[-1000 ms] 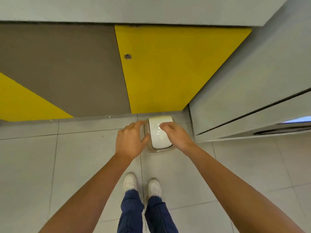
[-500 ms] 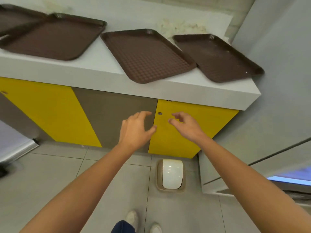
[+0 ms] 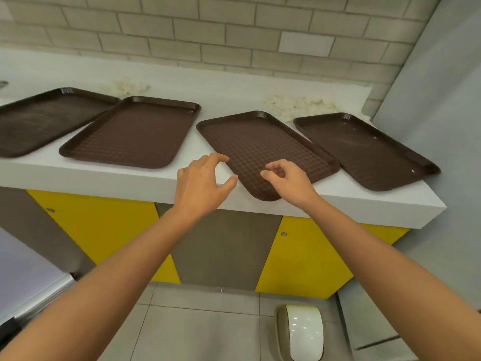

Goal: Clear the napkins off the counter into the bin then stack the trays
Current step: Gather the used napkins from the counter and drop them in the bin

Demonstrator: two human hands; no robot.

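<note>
Grasp, left: my left hand [image 3: 201, 185] is empty, fingers and thumb spread in a loose curve, at the near-left edge of the third tray [image 3: 260, 142]; whether it touches, I cannot tell.
Grasp, right: my right hand [image 3: 287, 178] is empty, fingers loosely curled, above that tray's near end.
Trays: four lie in a row on the desk [image 3: 104, 175]. The far-left tray [image 3: 46, 121] meets the second tray [image 3: 135, 134] at a corner. The third tray's near corner overhangs the front edge. The right tray [image 3: 364, 149] lies at the right end.
Bin: the bin [image 3: 299, 332] is on the floor below the desk's right end, lid closed.
Napkins: none whole in view; pale patches [image 3: 299, 105] lie along the back edge, and I cannot tell what they are.
Step, as judged: stacking, starting with the third tray.
Method: take both long rims, lift clear rather than drag, and lower it squarely so the rims nest.
</note>
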